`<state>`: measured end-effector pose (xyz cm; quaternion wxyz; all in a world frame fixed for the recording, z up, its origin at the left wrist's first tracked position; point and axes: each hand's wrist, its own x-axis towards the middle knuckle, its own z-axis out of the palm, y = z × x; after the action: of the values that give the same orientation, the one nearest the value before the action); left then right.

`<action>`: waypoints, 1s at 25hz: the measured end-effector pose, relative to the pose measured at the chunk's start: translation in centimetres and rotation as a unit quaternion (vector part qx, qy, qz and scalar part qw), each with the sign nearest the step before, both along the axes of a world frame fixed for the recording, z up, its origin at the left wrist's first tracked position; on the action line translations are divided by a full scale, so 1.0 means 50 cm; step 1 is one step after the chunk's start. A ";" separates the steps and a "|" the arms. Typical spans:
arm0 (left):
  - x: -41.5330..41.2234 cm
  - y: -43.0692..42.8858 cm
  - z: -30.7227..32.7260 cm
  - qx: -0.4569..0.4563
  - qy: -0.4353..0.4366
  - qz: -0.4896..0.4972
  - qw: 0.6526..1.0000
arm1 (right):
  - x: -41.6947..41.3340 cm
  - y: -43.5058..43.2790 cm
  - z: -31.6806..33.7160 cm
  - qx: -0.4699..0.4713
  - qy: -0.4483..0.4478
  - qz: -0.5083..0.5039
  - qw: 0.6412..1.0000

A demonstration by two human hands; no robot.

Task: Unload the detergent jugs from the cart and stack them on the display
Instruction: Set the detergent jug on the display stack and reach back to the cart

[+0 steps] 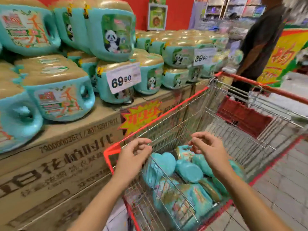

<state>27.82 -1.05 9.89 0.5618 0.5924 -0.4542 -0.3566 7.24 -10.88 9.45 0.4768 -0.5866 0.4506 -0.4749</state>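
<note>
Left hand (133, 155): fingers loosely curled, empty, at the cart's near-left corner.
Right hand (208, 147): loosely curled, empty, over the basket.
Jugs in cart (188, 170): teal, tumbled on their sides, long axes at mixed angles.
Cart (166, 112): red-rimmed wire, beside the display.
Display jugs (58, 97): gold tops up, handles rightward, on cardboard cartons (66, 155).

On my feed the left forearm (106, 194) and right forearm (241, 189) are bare, uncovered as far as the frame's lower edge. The left grip (133, 154) and right grip (206, 147) are bare, slender-fingered hands
</note>
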 end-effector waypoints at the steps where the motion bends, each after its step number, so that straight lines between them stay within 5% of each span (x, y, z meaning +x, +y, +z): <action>1: -0.041 -0.022 -0.018 0.023 0.014 0.009 1.000 | -0.038 -0.023 -0.014 0.013 0.018 0.002 1.000; 13: -0.314 -0.241 -0.210 0.194 0.156 0.115 0.962 | -0.295 -0.271 -0.127 0.110 0.172 0.040 0.978; 25: -0.308 -0.506 -0.522 0.394 0.115 0.146 0.900 | -0.248 -0.535 -0.441 0.221 0.344 0.058 0.910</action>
<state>12.42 -26.37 -16.22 0.3766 0.7801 -0.1174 -0.4857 -5.17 -37.62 -12.59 0.4366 -0.6184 0.6453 -0.1028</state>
